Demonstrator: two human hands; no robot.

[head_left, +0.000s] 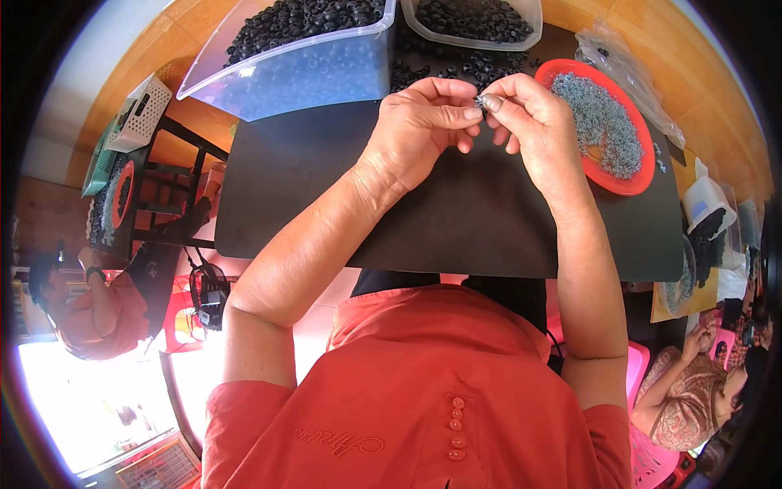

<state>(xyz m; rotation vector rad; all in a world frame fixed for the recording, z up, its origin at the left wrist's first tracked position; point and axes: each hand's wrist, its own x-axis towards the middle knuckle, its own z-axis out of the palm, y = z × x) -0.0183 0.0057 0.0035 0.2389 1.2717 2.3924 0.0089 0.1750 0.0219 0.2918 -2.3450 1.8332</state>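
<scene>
— Above the black mat (pixel 456 212), from the head view, what are we pinching?

— Our left hand (pixel 415 130) and right hand (pixel 533 122) meet fingertip to fingertip, both pinched on a small metal piece (pixel 481 101). We judge it light, stiff and slippery; best held by its edges.

— And the containers around the mat?

— Beyond its far edge, a clear tub (pixel 301 49) and a second clear tub (pixel 481 24) hold black rings (pixel 318 16); more rings lie loose just before them. At its right far corner, a red dish (pixel 635 186) holds small grey metal parts (pixel 603 122).
</scene>
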